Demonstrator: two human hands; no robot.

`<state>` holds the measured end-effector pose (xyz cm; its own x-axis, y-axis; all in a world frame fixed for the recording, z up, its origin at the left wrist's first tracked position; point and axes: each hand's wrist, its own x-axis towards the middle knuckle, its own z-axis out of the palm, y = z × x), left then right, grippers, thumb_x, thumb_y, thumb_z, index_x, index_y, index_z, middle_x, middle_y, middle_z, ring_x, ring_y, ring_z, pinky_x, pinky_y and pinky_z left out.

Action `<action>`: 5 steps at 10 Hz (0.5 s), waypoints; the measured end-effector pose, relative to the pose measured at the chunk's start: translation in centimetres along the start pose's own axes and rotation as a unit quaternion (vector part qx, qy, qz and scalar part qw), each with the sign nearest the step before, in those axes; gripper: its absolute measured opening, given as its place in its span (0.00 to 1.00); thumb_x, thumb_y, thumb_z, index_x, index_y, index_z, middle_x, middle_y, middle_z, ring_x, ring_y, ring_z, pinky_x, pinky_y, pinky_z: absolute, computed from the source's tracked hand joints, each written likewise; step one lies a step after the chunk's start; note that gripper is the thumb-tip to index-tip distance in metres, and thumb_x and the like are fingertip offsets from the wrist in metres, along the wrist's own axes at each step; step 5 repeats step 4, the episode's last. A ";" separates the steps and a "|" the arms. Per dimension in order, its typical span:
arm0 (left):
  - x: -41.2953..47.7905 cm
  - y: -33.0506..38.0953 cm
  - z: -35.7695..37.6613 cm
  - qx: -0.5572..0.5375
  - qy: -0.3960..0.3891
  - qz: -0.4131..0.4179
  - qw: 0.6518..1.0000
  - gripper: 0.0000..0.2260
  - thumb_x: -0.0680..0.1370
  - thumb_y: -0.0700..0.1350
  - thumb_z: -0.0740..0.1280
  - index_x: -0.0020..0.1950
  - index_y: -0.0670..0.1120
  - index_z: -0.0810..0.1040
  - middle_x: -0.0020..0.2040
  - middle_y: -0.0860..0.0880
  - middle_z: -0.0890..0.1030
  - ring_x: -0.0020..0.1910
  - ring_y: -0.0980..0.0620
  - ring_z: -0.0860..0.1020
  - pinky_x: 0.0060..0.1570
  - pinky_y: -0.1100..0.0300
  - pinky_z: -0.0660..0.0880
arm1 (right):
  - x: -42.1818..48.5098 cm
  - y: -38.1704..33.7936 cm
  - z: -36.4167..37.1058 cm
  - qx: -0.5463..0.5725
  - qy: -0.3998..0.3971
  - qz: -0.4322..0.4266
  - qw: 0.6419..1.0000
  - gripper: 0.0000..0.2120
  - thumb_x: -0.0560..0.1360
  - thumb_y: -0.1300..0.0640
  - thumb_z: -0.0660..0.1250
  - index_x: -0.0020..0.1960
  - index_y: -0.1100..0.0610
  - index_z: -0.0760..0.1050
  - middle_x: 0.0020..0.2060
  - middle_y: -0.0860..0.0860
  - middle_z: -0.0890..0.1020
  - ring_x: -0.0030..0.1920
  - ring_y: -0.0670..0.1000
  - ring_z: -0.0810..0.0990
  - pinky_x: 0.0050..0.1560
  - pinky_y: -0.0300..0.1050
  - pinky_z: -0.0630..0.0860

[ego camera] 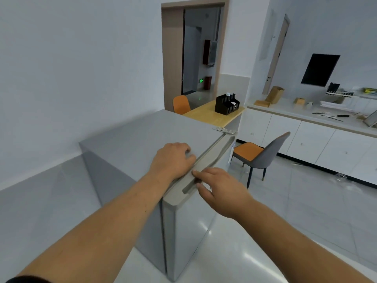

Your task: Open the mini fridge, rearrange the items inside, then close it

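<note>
White walls and a pale glossy tiled floor surround the mini fridge, which stands against the left wall in the foreground. Its body is light grey with a flat matte top; the door is glossier and closed, its front facing right toward the open floor. A taupe handle strip with a recessed grip slot caps the door's top edge, its long axis running from the near corner away toward a metal hinge at the far corner. Left hand rests palm down on the fridge top beside the strip, fingers loosely curled, holding nothing. Right hand is partly open, fingertips touching the strip at the slot, gripping nothing. Beyond stand a grey and orange chair and a white-cabinet bench.
</note>
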<state>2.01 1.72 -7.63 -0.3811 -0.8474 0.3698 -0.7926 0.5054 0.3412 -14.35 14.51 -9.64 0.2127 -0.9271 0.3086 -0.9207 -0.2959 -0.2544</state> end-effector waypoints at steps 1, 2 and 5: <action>0.0 0.7 -0.2 0.034 0.045 0.062 0.996 0.26 0.79 0.64 0.60 0.69 0.50 0.79 0.69 0.48 0.81 0.66 0.45 0.77 0.65 0.47 0.74 | 0.1 0.7 -1.5 -0.048 0.049 0.006 0.998 0.22 0.83 0.41 0.57 0.72 0.49 0.74 0.64 0.47 0.79 0.68 0.50 0.72 0.70 0.51 0.70; -0.1 2.7 -0.6 0.068 0.063 0.103 0.990 0.33 0.80 0.72 0.53 0.77 0.54 0.70 0.79 0.47 0.70 0.77 0.45 0.66 0.76 0.41 0.63 | -0.6 2.4 -4.1 -0.098 0.102 0.074 0.987 0.31 0.82 0.32 0.49 0.79 0.46 0.61 0.77 0.50 0.68 0.80 0.55 0.58 0.80 0.56 0.55; 0.2 8.3 -1.8 0.050 0.085 0.124 0.987 0.37 0.78 0.76 0.48 0.81 0.57 0.60 0.83 0.47 0.60 0.82 0.44 0.57 0.79 0.36 0.53 | -2.4 5.2 -9.7 -0.140 0.123 0.162 0.969 0.37 0.78 0.25 0.38 0.82 0.41 0.46 0.84 0.50 0.50 0.82 0.55 0.39 0.80 0.62 0.40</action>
